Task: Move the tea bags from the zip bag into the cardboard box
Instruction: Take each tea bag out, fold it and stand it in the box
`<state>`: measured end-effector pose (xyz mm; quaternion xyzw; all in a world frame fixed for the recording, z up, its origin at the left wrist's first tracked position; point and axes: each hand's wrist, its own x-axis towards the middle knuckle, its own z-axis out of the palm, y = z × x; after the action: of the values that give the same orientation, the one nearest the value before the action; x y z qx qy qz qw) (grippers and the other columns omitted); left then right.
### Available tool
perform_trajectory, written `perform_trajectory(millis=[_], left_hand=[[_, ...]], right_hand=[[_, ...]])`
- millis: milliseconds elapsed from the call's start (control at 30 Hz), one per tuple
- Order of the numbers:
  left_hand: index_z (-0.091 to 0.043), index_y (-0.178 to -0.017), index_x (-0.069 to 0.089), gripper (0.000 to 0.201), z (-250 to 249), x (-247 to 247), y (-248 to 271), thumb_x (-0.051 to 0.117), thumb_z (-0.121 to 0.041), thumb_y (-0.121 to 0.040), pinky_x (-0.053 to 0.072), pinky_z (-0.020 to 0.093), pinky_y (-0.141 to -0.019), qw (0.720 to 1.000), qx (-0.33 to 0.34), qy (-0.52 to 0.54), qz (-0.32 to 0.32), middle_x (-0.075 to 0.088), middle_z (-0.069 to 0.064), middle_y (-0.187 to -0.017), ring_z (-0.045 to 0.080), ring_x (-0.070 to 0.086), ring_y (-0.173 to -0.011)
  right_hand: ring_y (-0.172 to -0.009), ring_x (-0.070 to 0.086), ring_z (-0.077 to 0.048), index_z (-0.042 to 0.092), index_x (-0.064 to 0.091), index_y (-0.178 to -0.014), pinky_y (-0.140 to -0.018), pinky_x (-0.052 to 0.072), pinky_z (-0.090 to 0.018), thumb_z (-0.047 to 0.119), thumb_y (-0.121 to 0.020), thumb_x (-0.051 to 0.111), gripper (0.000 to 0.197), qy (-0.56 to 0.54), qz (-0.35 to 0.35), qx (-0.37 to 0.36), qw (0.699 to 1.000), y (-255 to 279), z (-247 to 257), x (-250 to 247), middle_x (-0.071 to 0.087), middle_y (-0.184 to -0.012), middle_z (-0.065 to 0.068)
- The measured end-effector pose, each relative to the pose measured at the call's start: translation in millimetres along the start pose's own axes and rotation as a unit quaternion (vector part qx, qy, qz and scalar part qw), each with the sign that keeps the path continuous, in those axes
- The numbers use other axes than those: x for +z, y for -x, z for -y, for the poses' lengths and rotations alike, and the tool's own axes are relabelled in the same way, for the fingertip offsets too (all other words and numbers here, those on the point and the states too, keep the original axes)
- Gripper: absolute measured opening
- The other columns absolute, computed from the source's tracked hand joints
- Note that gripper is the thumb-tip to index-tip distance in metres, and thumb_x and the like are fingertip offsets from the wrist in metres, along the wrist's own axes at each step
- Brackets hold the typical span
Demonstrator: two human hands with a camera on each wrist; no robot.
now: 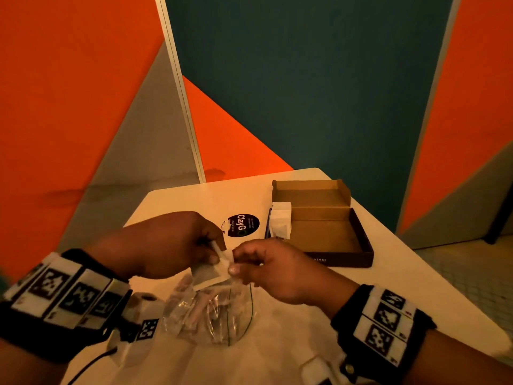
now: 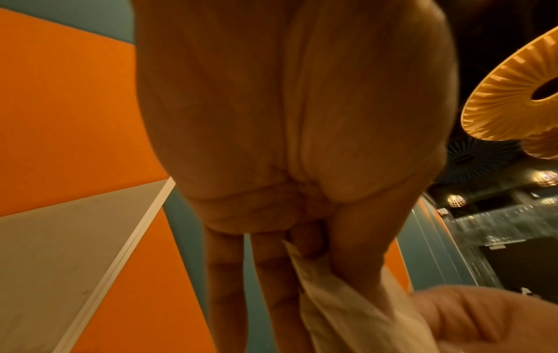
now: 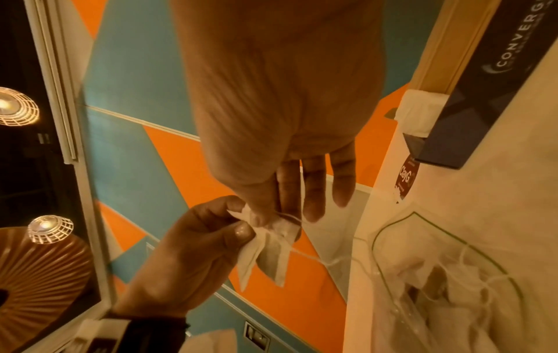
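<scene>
Both forearms enter from the lower corners of the head view and meet at centre frame, above the table (image 1: 277,357). Left hand (image 1: 169,240) and right hand (image 1: 274,270) each pinch the same tea bag (image 3: 265,250) between thumb and fingertips; its string trails down toward the zip bag (image 1: 211,312). Zip bag lies on the table just below the hands, more tea bags inside. Cardboard box (image 1: 327,232) sits open at upper right of the table, a white sachet (image 1: 281,220) at its left wall. Orange, teal and grey wall panels behind.
</scene>
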<state>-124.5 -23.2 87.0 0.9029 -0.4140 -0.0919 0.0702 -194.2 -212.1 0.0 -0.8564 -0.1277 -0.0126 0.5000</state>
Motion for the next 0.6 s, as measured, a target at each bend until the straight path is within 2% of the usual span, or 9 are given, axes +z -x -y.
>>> perform_trajectory(millis=[100, 200, 267, 367, 433, 467, 533, 600], left_hand=[[-0.041, -0.088, 0.068, 0.016, 0.0, -3.2, 1.2, 0.064, -0.026, -0.094, 0.043, 0.008, -0.067, 1.0, -0.001, -0.023, 0.0, 0.07, -0.023, -0.088, -0.009, 0.06, -0.086], [-0.043, -0.084, 0.068, 0.019, 8.7, -11.8, 5.0, 0.066, -0.026, -0.092, 0.049, 0.017, -0.074, 1.0, -0.012, -0.012, -0.014, 0.069, -0.027, -0.086, -0.008, 0.061, -0.084], [-0.041, -0.085, 0.071, 0.017, 15.6, -17.9, 8.5, 0.068, -0.025, -0.091, 0.051, 0.023, -0.077, 0.999, -0.012, 0.01, -0.029, 0.069, -0.029, -0.087, -0.007, 0.063, -0.083], [-0.034, -0.085, 0.076, 0.015, 24.4, -20.2, 11.4, 0.071, -0.02, -0.088, 0.055, 0.029, -0.077, 0.993, 0.009, 0.11, -0.045, 0.074, -0.017, -0.086, 0.002, 0.069, -0.081], [-0.027, -0.087, 0.078, 0.006, 29.1, -14.3, 13.7, 0.075, -0.025, -0.083, 0.057, 0.029, -0.077, 0.972, 0.018, 0.224, -0.065, 0.077, -0.004, -0.088, 0.013, 0.072, -0.082], [-0.025, -0.089, 0.078, 0.014, 30.0, -10.0, 14.2, 0.079, -0.035, -0.079, 0.057, 0.031, -0.078, 0.959, 0.026, 0.272, -0.08, 0.078, 0.001, -0.089, 0.017, 0.073, -0.083], [-0.021, -0.088, 0.078, 0.038, 35.5, 4.3, 12.3, 0.084, -0.051, -0.065, 0.058, 0.029, -0.075, 0.933, 0.039, 0.34, -0.115, 0.077, 0.009, -0.089, 0.019, 0.073, -0.081], [-0.016, -0.083, 0.077, 0.04, 34.1, 20.1, 10.2, 0.088, -0.046, -0.06, 0.057, 0.027, -0.069, 0.895, 0.039, 0.416, -0.155, 0.076, 0.014, -0.086, 0.019, 0.072, -0.076]], right_hand=[[-0.08, 0.068, -0.001, 0.02, 0.075, -0.099, -0.068, 0.052, -0.015, 0.03, -0.093, 0.067, 0.015, -0.018, -0.011, 0.013, 1.0, 2.8, -7.5, -1.4, 0.076, -0.086, 0.01], [-0.085, 0.071, -0.013, 0.018, 0.077, -0.101, -0.07, 0.055, -0.021, 0.028, -0.092, 0.067, 0.016, -0.047, -0.024, 0.04, 0.998, 8.3, -16.6, -7.7, 0.078, -0.091, 0.004], [-0.073, 0.068, -0.009, 0.017, 0.078, -0.102, -0.068, 0.055, -0.022, 0.025, -0.093, 0.066, 0.016, -0.058, -0.036, 0.057, 0.996, 11.3, -23.7, -12.3, 0.078, -0.091, 0.002], [-0.064, 0.061, -0.003, 0.02, 0.078, -0.103, -0.068, 0.054, -0.023, 0.025, -0.095, 0.065, 0.017, -0.066, -0.044, 0.089, 0.993, 14.6, -33.1, -16.4, 0.078, -0.092, 0.004], [-0.066, 0.063, -0.004, 0.025, 0.078, -0.102, -0.072, 0.056, -0.027, 0.03, -0.095, 0.063, 0.017, -0.066, -0.046, 0.109, 0.991, 15.0, -36.5, -17.5, 0.077, -0.093, 0.009], [-0.067, 0.064, -0.004, 0.026, 0.078, -0.103, -0.073, 0.057, -0.026, 0.031, -0.096, 0.062, 0.017, -0.067, -0.049, 0.115, 0.99, 15.2, -36.2, -17.7, 0.077, -0.094, 0.011], [-0.075, 0.067, 0.0, 0.028, 0.076, -0.107, -0.073, 0.056, -0.018, 0.029, -0.096, 0.062, 0.018, -0.068, -0.063, 0.114, 0.989, 15.2, -32.2, -19.3, 0.076, -0.098, 0.014], [-0.087, 0.065, 0.006, 0.031, 0.071, -0.116, -0.075, 0.053, -0.011, 0.024, -0.097, 0.061, 0.023, -0.05, -0.095, 0.098, 0.989, 14.8, -25.7, -22.7, 0.072, -0.103, 0.02]])
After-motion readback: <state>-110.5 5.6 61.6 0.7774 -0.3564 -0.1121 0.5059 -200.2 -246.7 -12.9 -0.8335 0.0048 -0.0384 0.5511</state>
